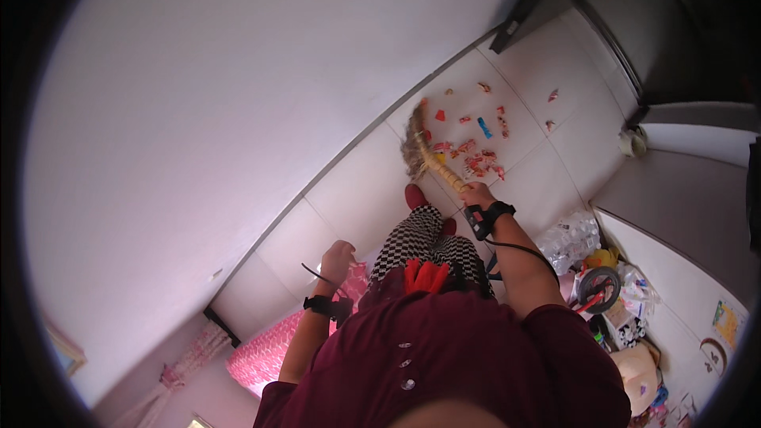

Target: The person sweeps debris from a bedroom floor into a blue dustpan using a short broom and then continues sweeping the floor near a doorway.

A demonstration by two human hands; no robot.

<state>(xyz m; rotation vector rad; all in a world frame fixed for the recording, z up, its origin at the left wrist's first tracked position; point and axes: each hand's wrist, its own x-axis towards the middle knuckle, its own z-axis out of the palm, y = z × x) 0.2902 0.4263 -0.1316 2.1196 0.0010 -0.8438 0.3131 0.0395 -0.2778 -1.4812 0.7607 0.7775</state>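
Note:
My right hand (477,194) grips the bound straw handle of a hand broom (437,166). The broom's brown bristles rest on the white tiled floor near the wall's base, by my shoe. Red wrappers and scraps (483,163) lie scattered beside the broom, with a blue wrapper (484,128) and a red piece (440,115) farther up. My left hand (339,258) is curled at my left side, above a pink patterned cloth-like surface (273,342); whether it holds anything is hard to see. Both wrists wear black straps with cables.
A long white wall (238,101) with a grey skirting runs along the left. A dark door frame (505,35) stands at the top. On the right are plastic bottles (571,241), a small wheel (598,290) and piled household items beside a pale panel. Two small scraps lie farther right.

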